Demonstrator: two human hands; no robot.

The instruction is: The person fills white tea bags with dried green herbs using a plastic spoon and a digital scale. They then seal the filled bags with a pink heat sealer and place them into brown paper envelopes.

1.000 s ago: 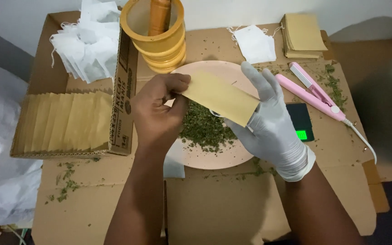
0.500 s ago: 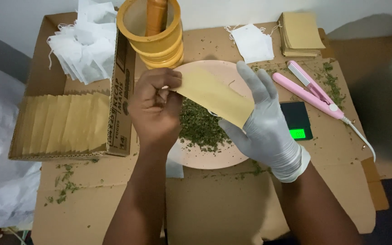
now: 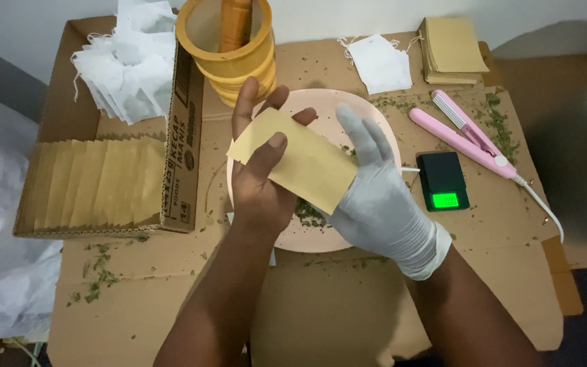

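In the head view, the bare left hand (image 3: 261, 178) pinched a tan paper envelope (image 3: 297, 162) between thumb and fingers, the thumb pressed flat on its front near the upper left corner. The gloved right hand (image 3: 374, 197) lay under the envelope's lower right end, its fingers spread and straight rather than closed, supporting the paper from behind. The envelope sat tilted, its left end higher, directly above the pink plate (image 3: 375, 119).

Taking that plate as the landmark: dried green herb flakes (image 3: 306, 212) lay on it, mostly hidden by the hands. Just behind the plate, touching its far rim, stood a yellow mortar (image 3: 229, 51) with a brown pestle (image 3: 235, 20) upright inside. To the plate's left rested a cardboard box (image 3: 183, 129), holding a row of tan envelopes (image 3: 93, 182) at its near end and a heap of white filter bags (image 3: 127, 64) at its far end. Just right of the plate sat a small black scale (image 3: 443, 180) with a lit green display. Beyond the scale lay a pink heat sealer (image 3: 460, 132). Behind the plate to the right lay one loose white filter bag (image 3: 378, 62) and, farther right, a stack of tan envelopes (image 3: 451, 47).
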